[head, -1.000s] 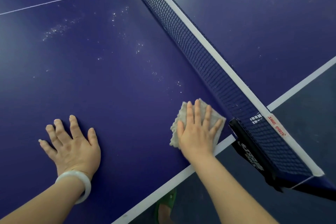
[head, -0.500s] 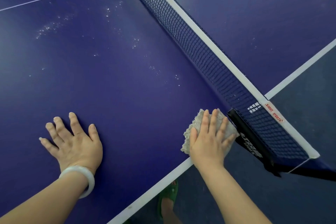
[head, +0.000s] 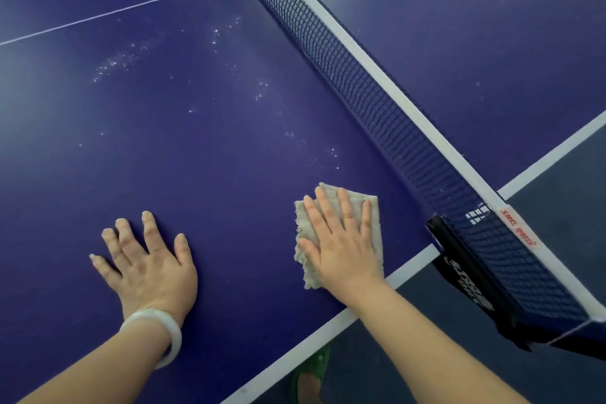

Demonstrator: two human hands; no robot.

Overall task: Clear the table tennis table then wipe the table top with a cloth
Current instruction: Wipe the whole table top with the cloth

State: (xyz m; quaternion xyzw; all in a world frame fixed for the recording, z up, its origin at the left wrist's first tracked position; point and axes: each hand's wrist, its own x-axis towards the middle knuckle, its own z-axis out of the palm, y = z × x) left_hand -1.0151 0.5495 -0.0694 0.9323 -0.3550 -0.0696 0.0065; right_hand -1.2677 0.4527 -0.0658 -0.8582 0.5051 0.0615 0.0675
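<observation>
Under right hand (head: pixel 341 248), cloth (head: pixel 375 223) (partly hidden)

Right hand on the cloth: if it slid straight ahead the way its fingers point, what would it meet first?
The right hand, pressing the cloth, would first sweep the white specks on the bare table top, then probably reach the net; how far off that is remains unclear.
</observation>
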